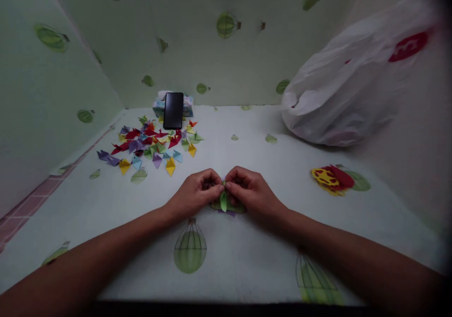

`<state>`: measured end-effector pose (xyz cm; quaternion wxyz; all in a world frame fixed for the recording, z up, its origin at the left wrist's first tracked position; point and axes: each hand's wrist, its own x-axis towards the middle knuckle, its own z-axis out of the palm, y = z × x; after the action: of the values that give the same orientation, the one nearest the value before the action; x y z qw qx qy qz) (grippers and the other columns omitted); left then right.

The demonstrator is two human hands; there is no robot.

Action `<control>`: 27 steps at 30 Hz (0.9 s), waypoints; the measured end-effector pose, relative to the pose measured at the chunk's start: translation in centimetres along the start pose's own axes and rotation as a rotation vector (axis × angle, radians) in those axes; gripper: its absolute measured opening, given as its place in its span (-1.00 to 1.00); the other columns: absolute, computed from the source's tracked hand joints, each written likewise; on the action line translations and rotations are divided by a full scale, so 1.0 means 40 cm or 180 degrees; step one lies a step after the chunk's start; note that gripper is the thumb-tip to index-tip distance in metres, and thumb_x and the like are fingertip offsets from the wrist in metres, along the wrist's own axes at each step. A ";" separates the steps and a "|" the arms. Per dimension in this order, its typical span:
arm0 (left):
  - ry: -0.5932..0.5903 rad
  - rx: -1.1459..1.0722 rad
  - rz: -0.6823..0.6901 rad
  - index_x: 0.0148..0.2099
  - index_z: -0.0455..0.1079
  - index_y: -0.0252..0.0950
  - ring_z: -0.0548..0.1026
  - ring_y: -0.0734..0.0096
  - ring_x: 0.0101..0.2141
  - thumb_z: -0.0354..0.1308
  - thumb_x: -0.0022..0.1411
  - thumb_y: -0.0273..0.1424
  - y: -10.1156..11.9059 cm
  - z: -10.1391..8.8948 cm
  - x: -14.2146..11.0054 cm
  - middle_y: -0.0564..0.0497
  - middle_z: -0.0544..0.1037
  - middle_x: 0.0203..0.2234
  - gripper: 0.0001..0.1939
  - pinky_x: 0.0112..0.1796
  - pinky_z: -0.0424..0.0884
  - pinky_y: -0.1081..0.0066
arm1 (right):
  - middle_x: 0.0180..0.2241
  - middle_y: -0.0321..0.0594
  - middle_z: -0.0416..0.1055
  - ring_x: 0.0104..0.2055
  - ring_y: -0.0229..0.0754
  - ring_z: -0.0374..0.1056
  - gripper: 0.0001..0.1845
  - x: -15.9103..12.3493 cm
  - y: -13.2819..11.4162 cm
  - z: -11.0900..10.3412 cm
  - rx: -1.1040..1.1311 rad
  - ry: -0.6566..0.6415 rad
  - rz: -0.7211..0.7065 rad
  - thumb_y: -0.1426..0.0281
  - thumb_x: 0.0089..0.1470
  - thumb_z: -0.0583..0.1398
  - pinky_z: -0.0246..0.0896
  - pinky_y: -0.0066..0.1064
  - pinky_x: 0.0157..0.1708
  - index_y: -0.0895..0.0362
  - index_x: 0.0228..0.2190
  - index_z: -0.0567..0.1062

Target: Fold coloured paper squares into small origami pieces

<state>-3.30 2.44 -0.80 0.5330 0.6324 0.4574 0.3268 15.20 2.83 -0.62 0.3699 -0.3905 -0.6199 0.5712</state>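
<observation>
Between my two hands is a small piece of folded green paper (223,201), narrow and pointed toward me. My left hand (196,190) pinches it at the upper left with thumb and forefinger. From the other side my right hand (251,192) pinches the same paper, so the fingertips nearly meet. Beneath the hands lies a flat dark green piece with a purple edge (231,213) showing under it; the fingers cover much of both. Beyond my left hand, many folded paper figures (151,143) in red, yellow, purple, blue and green are spread over the table.
A black phone (173,111) leans on a tissue box (189,105) at the back. To the right stands a bulky white plastic bag (339,86). Yellow and red cut-out pieces (332,178) lie right of my hands. Balloon-patterned covering lines the table (141,256) and walls.
</observation>
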 end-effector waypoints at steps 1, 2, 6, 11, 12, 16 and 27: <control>0.0029 0.0095 0.0039 -0.30 0.36 -0.32 0.34 0.49 -0.46 0.19 0.19 -0.32 -0.001 0.000 -0.001 0.09 0.41 -0.49 -0.84 -0.45 0.26 0.47 | -0.63 -0.42 0.26 -0.61 -0.36 0.18 -0.87 0.000 0.000 0.001 0.0007 -0.0001 0.0014 0.37 0.07 0.19 0.06 -0.50 -0.62 0.14 -0.46 0.35; 0.0045 0.0164 0.0075 -0.30 0.37 -0.32 0.34 0.49 -0.46 0.18 0.19 -0.32 -0.001 0.000 -0.001 0.09 0.41 -0.48 -0.85 -0.45 0.26 0.47 | -0.63 -0.42 0.26 -0.61 -0.36 0.18 -0.87 0.001 0.000 0.001 0.0023 -0.0002 0.0029 0.38 0.07 0.19 0.06 -0.50 -0.62 0.14 -0.46 0.35; 0.0063 0.0296 0.0153 -0.31 0.37 -0.32 0.31 0.50 -0.48 0.15 0.20 -0.35 0.002 0.002 -0.001 0.10 0.40 -0.51 -0.87 -0.44 0.24 0.47 | -0.62 -0.43 0.25 -0.62 -0.37 0.19 -0.87 0.003 0.000 0.003 0.0071 -0.0005 0.0063 0.37 0.06 0.19 0.06 -0.51 -0.62 0.14 -0.47 0.35; 0.0093 0.0422 0.0178 -0.31 0.38 -0.32 0.33 0.50 -0.49 0.14 0.19 -0.35 0.007 0.002 -0.003 0.09 0.41 -0.51 -0.87 -0.45 0.25 0.46 | -0.64 -0.43 0.26 -0.63 -0.37 0.18 -0.86 0.002 0.001 0.001 0.0014 0.0010 0.0076 0.36 0.06 0.20 0.06 -0.50 -0.63 0.14 -0.47 0.35; 0.0108 0.0459 0.0197 -0.30 0.38 -0.32 0.34 0.49 -0.48 0.14 0.18 -0.34 0.007 0.002 -0.003 0.09 0.42 -0.51 -0.87 -0.44 0.26 0.46 | -0.63 -0.43 0.26 -0.63 -0.37 0.18 -0.85 0.001 0.001 0.000 0.0020 0.0019 0.0076 0.36 0.06 0.20 0.06 -0.50 -0.63 0.14 -0.47 0.35; 0.0176 0.0634 0.0261 -0.29 0.40 -0.32 0.36 0.47 -0.47 0.14 0.18 -0.34 0.012 0.001 -0.004 0.07 0.44 -0.51 -0.86 -0.43 0.29 0.45 | -0.63 -0.42 0.26 -0.62 -0.37 0.18 -0.84 0.001 0.001 0.000 0.0032 0.0024 0.0060 0.35 0.07 0.20 0.06 -0.50 -0.63 0.13 -0.48 0.35; 0.0268 0.0905 0.0377 -0.35 0.39 -0.31 0.40 0.47 -0.47 0.13 0.15 -0.42 0.016 0.004 -0.003 0.07 0.47 -0.51 -0.93 -0.42 0.32 0.48 | -0.63 -0.42 0.27 -0.62 -0.35 0.19 -0.85 0.000 0.002 0.003 0.0086 -0.0035 0.0107 0.35 0.08 0.20 0.07 -0.49 -0.61 0.13 -0.46 0.35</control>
<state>-3.05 2.26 -0.20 0.3983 0.7131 0.4829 0.3158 15.08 2.77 -0.73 0.3621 -0.3928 -0.6075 0.5878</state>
